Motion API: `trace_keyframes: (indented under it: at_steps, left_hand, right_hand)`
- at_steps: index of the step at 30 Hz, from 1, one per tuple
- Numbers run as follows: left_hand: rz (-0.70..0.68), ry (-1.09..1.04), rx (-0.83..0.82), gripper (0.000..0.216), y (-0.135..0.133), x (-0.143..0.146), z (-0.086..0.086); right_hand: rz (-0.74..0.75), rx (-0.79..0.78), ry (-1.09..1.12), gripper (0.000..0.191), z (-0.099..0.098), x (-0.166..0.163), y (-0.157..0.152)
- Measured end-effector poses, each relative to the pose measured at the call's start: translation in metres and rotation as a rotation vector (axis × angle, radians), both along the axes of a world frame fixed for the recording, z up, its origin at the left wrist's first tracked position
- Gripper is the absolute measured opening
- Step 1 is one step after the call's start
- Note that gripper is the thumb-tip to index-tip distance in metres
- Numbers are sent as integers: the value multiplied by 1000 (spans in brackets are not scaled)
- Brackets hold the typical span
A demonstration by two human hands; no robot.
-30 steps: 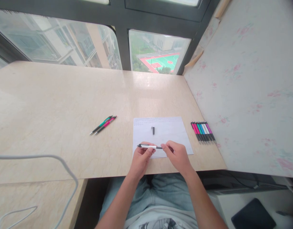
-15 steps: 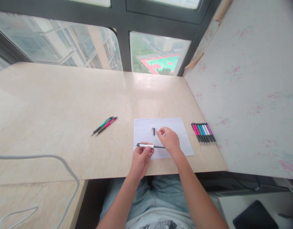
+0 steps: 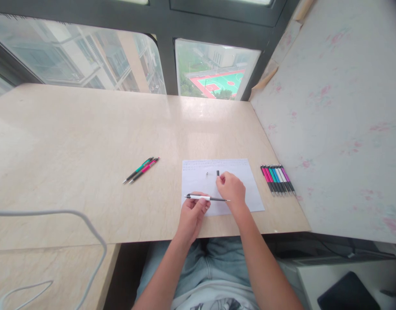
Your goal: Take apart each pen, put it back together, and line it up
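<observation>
My left hand (image 3: 194, 212) is closed around the white barrel of a ballpoint pen (image 3: 198, 197), which lies level with its clip end to the left. From the barrel's right end a thin dark refill sticks out, its tip near my right wrist. My right hand (image 3: 233, 188) pinches a short black pen grip (image 3: 218, 173) between thumb and fingers, just above the paper. A tiny metal pen tip (image 3: 207, 173) rests on the sheet of paper (image 3: 252, 189), left of the grip. Small handwriting runs along the paper's top edge.
Two pens, one green and one pink (image 3: 145, 170), lie side by side on the tabletop (image 3: 88, 137) to the left. A row of several coloured pens (image 3: 277, 180) lies at the right, near the wall (image 3: 340, 129). A grey cable (image 3: 49, 212) loops at the lower left.
My right hand has taken hold of the black grip, which lay on the paper, and shifted it slightly right. The left hand still holds the pen in nearly the same place.
</observation>
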State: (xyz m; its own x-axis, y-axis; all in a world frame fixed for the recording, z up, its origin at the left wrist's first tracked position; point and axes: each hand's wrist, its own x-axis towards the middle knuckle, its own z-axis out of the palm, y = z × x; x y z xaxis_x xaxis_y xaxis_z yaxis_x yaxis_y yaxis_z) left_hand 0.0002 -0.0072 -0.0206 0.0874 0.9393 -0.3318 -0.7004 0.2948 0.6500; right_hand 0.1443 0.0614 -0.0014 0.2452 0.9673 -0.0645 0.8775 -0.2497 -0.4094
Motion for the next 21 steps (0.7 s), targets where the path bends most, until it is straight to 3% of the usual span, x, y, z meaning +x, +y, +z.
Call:
trace_keyframes:
  at_steps: [4, 6, 8, 12, 21]
  left_hand:
    - [10, 13, -7, 20, 0, 0, 0]
    - [10, 12, -6, 21, 0, 0, -1]
    - [11, 10, -4, 22, 0, 0, -1]
    - [15, 9, 5, 21, 1, 1, -1]
    - [10, 25, 9, 19, 1, 0, -1]
  right_hand:
    - [-13, 76, 401, 18, 1, 28, -17]
    - [16, 51, 692, 20, 3, 42, -30]
    - [28, 43, 848, 22, 6, 55, -43]
    - [10, 72, 902, 30, 17, 73, -66]
    - [214, 200, 755, 18, 37, 68, -80]
